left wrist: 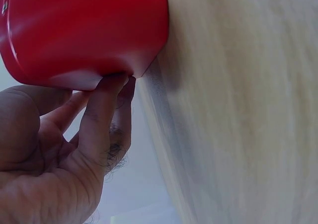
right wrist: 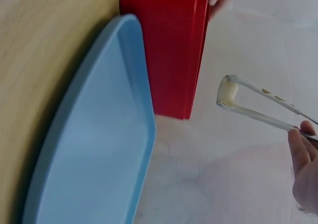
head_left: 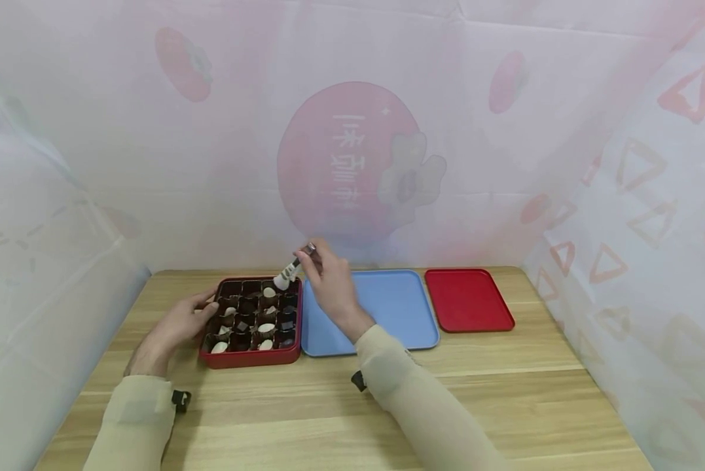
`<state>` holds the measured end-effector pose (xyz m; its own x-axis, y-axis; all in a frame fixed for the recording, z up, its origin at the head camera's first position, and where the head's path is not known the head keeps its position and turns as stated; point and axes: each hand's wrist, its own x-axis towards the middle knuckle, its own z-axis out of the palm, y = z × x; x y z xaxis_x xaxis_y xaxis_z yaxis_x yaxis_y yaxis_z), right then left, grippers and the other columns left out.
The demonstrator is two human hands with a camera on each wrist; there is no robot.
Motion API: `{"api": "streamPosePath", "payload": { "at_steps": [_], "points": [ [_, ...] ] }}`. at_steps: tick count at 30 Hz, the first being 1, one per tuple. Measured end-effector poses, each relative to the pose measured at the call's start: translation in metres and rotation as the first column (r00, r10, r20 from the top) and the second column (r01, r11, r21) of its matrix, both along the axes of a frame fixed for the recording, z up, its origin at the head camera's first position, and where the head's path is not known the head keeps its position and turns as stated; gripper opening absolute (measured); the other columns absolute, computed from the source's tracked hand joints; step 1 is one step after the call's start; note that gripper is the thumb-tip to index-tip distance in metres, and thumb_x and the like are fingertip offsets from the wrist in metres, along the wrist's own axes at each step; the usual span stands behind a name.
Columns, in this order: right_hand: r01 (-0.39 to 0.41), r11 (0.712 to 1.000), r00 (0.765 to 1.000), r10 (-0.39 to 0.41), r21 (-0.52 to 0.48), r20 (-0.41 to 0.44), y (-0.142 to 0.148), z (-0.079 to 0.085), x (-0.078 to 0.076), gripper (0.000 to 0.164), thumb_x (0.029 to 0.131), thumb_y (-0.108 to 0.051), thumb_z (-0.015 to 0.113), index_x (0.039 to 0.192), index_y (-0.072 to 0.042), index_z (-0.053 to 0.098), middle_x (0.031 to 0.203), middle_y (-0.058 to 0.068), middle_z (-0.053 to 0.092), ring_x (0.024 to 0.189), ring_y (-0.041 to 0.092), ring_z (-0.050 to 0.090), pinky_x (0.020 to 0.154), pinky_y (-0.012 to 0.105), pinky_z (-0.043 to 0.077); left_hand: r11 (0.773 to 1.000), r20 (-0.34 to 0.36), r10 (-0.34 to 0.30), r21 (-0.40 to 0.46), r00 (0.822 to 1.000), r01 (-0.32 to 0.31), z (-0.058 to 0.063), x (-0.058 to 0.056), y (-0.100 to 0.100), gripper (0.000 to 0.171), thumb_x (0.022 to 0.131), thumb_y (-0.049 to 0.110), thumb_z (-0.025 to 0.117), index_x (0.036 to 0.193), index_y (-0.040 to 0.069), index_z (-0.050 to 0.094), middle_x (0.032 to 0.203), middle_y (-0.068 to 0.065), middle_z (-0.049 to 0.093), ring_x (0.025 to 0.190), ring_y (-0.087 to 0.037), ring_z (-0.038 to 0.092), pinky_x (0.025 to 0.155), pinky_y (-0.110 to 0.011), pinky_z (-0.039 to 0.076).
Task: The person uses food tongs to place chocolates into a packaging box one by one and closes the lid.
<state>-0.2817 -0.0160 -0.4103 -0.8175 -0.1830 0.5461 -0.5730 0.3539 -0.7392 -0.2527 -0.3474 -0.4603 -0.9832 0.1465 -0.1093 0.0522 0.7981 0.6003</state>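
My left hand grips the left side of a red box, its thumb near the rim. In the left wrist view, fingers bend against the box's outer wall. Inside the box, a dark divided insert holds light and dark chocolates, several of them oval and cream-coloured. My right hand holds small tongs with pale tips over the box's back right corner. Between those tips sits a cream-coloured chocolate, raised above the box rim in the right wrist view.
A blue tray lies directly to the right of the box, partly under my right forearm. Farther right is a flat red tray or lid. Printed cloth walls enclose the wooden table at the back and sides.
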Motion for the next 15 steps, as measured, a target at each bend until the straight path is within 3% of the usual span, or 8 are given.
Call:
{"api": "streamPosePath", "payload": {
  "at_steps": [15],
  "points": [
    [-0.087,0.996,0.991,0.087,-0.004,0.099,-0.063,-0.005,-0.004,0.024,0.111,-0.042,0.049,0.121,-0.024,0.062,0.128,-0.001,0.078,0.115,0.009,0.076,0.093,0.017,0.061,1.0,-0.007,0.004,-0.011,1.0,-0.004,0.0,-0.003,0.005,0.06,0.114,0.032,0.046,0.164,0.003,0.031,0.157,-0.041,0.04,0.143,-0.062,0.043,0.114,-0.075,0.038]
  ]
}}
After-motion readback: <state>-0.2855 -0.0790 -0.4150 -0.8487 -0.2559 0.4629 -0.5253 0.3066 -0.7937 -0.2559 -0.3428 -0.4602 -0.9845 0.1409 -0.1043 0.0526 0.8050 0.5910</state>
